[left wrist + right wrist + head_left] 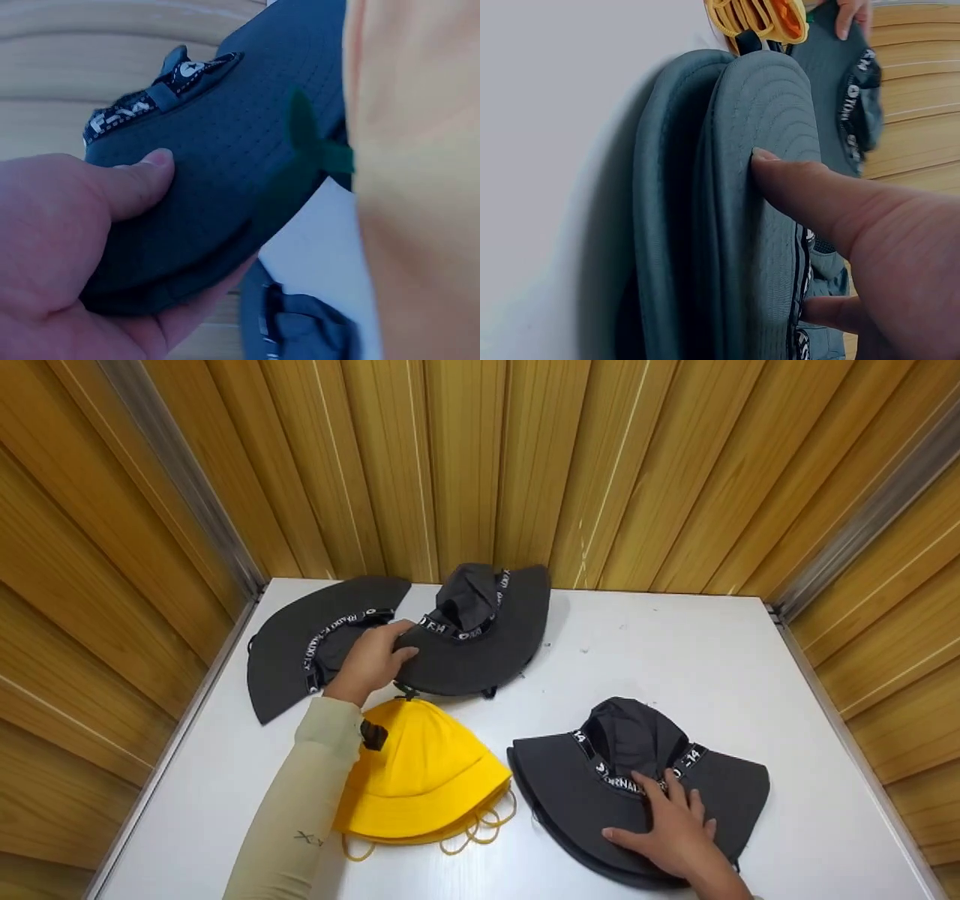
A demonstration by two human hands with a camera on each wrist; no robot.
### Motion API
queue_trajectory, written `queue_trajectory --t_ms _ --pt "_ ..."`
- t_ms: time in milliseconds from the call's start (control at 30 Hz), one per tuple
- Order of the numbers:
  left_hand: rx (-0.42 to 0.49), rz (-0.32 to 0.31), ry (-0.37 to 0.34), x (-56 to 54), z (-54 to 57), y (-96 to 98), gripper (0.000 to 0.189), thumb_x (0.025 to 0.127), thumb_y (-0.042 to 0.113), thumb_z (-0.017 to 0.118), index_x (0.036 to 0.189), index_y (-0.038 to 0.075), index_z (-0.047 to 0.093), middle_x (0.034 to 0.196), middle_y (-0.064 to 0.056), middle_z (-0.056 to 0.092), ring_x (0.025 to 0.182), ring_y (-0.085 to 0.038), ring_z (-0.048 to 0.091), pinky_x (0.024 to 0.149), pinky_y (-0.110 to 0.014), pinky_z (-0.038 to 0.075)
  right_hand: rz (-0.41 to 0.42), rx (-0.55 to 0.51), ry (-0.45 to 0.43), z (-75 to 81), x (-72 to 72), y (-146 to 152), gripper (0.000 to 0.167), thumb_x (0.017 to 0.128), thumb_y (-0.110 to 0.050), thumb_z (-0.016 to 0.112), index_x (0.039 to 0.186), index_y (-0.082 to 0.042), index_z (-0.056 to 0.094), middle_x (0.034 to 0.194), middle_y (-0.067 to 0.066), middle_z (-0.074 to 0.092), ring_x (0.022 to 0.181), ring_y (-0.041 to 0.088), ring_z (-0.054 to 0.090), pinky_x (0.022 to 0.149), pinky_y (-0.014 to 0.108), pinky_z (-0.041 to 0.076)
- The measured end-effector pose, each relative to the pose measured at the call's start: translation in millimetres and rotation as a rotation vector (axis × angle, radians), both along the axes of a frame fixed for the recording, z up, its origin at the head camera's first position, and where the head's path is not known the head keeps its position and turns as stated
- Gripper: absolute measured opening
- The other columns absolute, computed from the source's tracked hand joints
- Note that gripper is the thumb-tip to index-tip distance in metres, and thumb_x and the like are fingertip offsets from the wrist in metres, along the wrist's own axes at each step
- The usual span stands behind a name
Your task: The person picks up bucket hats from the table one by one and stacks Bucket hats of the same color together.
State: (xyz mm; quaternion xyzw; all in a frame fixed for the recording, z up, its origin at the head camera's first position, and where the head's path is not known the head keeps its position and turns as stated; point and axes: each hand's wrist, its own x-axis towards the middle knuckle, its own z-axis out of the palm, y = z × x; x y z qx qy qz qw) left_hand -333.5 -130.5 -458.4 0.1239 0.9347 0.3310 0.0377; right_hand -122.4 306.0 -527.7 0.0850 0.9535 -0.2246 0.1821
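My left hand point(371, 660) grips the brim of a dark grey bucket hat point(472, 664) at the back middle of the table. In the left wrist view its thumb point(142, 184) lies on top of the brim, with the other fingers underneath. That hat is tilted, its lettered inner band showing. My right hand point(675, 829) rests with spread fingers on dark grey bucket hats point(577, 787) stacked at the front right. The right wrist view shows layered brims point(727, 195) under the thumb, the fingers reaching the lettered band.
Yellow bucket hats point(427, 757) with thin cords and a small green sprout on top stand under the left forearm. Another dark grey hat point(289, 652) lies at the back left. Wood-patterned walls point(465, 465) enclose the white table point(675, 652) at the back and sides.
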Motion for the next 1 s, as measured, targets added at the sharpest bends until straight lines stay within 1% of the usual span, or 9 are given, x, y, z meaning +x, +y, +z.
queue_trajectory --t_ms 133,267,433,533,600,700,767,867,1000 --pt "-0.071 -0.072 0.160 15.2 16.8 11.4 0.028 0.102 0.018 0.064 0.130 0.020 0.066 0.119 -0.008 0.074 0.109 -0.029 0.070 0.097 -0.048 0.057 0.013 -0.008 0.000 6.3 -2.0 3 0.113 0.072 -0.074 0.077 0.158 -0.016 0.033 0.163 0.036 0.008 0.141 0.073 0.008 0.102 0.092 0.011" --pt "-0.107 -0.125 0.295 31.4 29.8 22.1 0.026 0.102 0.018 0.064 0.127 0.022 0.067 0.112 -0.006 0.077 0.100 -0.025 0.074 0.090 -0.043 0.061 0.012 -0.059 0.019 25.1 -7.1 11 0.108 0.077 -0.071 0.076 0.158 -0.012 0.033 0.162 0.039 0.006 0.141 0.072 0.008 0.104 0.088 0.020" --pt "-0.067 -0.193 0.414 52.0 42.8 32.4 0.027 0.101 0.018 0.065 0.127 0.022 0.068 0.112 -0.001 0.078 0.099 -0.018 0.076 0.089 -0.034 0.062 -0.035 -0.231 0.194 59.9 -19.3 25 0.101 0.088 -0.056 0.075 0.161 -0.008 0.025 0.163 0.036 0.010 0.147 0.063 0.011 0.112 0.081 0.023" --pt "-0.030 -0.275 0.480 63.0 47.4 38.3 0.025 0.102 0.018 0.063 0.126 0.020 0.069 0.114 0.001 0.078 0.102 -0.015 0.075 0.090 -0.029 0.061 -0.104 -0.448 0.325 77.7 -28.4 34 0.098 0.094 -0.037 0.075 0.164 -0.009 0.011 0.167 0.031 0.007 0.154 0.052 0.008 0.120 0.072 0.020" --pt "-0.013 -0.338 0.511 69.2 49.3 43.5 0.026 0.102 0.018 0.062 0.127 0.019 0.069 0.116 0.002 0.078 0.104 -0.014 0.075 0.091 -0.026 0.060 -0.178 -0.630 0.377 86.7 -32.7 40 0.099 0.097 -0.024 0.072 0.165 -0.018 0.001 0.171 0.024 0.005 0.158 0.042 0.006 0.128 0.052 0.023" --pt "0.004 -0.433 0.525 77.5 50.9 50.4 0.026 0.103 0.018 0.062 0.128 0.017 0.069 0.117 0.001 0.077 0.105 -0.014 0.074 0.092 -0.026 0.060 -0.285 -0.980 0.463 93.3 -36.9 48 0.096 0.099 -0.006 0.064 0.163 -0.033 -0.002 0.167 0.015 0.023 0.154 0.025 0.029 0.120 0.028 0.038" --pt "0.020 -0.488 0.506 82.4 51.6 54.0 0.027 0.103 0.018 0.062 0.128 0.018 0.069 0.117 0.002 0.077 0.105 -0.013 0.074 0.092 -0.025 0.060 -0.307 -1.229 0.520 93.9 -37.7 52 0.090 0.099 0.003 0.058 0.160 -0.037 0.005 0.154 0.009 0.044 0.139 0.017 0.051 0.104 0.018 0.049" --pt "0.034 -0.546 0.477 87.5 51.1 58.1 0.027 0.103 0.018 0.061 0.129 0.017 0.069 0.117 0.002 0.077 0.105 -0.013 0.074 0.093 -0.025 0.059 -0.261 -1.518 0.585 90.5 -38.2 53 0.072 0.099 0.013 0.049 0.156 -0.024 0.027 0.127 0.004 0.062 0.110 0.014 0.069 0.090 0.024 0.060" --pt "0.042 -0.538 0.475 91.1 48.6 61.8 0.028 0.102 0.017 0.062 0.129 0.017 0.069 0.116 0.001 0.077 0.104 -0.014 0.074 0.093 -0.025 0.059 -0.217 -1.709 0.646 84.6 -38.0 51 0.037 0.100 0.015 0.045 0.131 0.001 0.059 0.113 0.012 0.072 0.099 0.021 0.074 0.085 0.031 0.062"
